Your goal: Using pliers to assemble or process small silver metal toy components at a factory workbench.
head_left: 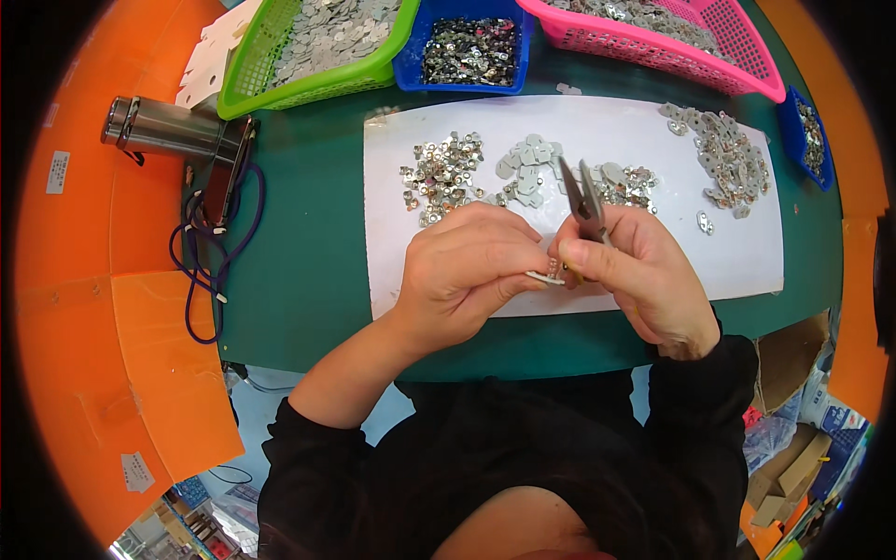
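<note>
Head view: both hands meet over the near edge of a white sheet [392,205] on a green table [308,252]. Left hand [467,271] curled, fingertips pinching a small white part [541,276]. Right hand [639,275] closed round pliers [583,198], tips pointing far, jaws slightly apart; thumb touches the same part.

Open sheet to left and right of the hands. Just beyond them, three small heaps: shiny metal pieces [443,177], grey flat pieces [527,168], and a mixed heap [635,182]. A larger heap [733,159] lies far right.

Far edge crowded: green basket [280,75], blue bin [467,82], pink basket [672,51], small blue bin [807,140] at right.

Left: metal cylinder [163,129], purple cable [215,271]. Orange board [75,308] walls the table's left side.
</note>
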The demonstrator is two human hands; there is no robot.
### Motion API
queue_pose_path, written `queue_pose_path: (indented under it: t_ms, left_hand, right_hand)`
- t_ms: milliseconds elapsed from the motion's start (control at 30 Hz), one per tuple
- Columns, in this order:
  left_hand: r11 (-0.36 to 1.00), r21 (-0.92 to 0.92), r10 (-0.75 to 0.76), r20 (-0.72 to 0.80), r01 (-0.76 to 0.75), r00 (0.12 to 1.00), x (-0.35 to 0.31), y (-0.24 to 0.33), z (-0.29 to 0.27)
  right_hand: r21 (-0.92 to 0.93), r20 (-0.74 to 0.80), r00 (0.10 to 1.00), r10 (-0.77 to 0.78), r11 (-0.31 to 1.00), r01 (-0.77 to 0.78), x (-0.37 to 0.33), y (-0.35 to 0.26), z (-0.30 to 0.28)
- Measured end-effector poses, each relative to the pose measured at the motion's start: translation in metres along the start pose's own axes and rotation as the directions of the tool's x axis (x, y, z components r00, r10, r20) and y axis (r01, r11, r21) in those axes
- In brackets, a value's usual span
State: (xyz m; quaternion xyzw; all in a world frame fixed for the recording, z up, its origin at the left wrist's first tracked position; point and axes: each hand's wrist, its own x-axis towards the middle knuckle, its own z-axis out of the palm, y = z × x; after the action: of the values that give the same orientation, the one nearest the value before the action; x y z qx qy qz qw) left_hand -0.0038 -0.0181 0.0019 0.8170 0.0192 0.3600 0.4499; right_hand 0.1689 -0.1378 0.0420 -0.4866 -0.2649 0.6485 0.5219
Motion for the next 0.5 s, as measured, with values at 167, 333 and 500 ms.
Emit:
queue_pose_path:
  t_ms: [167,333,500]
  left_hand:
    - [0.972,0.234,0.044,-0.06,-0.029,0.997,-0.002,0.003,0.003]
    - [0.946,0.323,0.065,-0.185,-0.001,0.981,-0.002,0.004,0.004]
    - [0.979,0.202,0.058,-0.233,-0.01,0.971,-0.002,0.002,0.0]
  right_hand:
    - [-0.198,-0.029,0.999,-0.015,0.98,0.009,-0.001,-0.003,0.002]
    - [-0.686,-0.024,0.818,-0.574,0.604,0.404,-0.001,0.007,0.013]
    - [-0.798,0.175,0.591,-0.788,0.239,0.554,0.003,0.013,0.012]
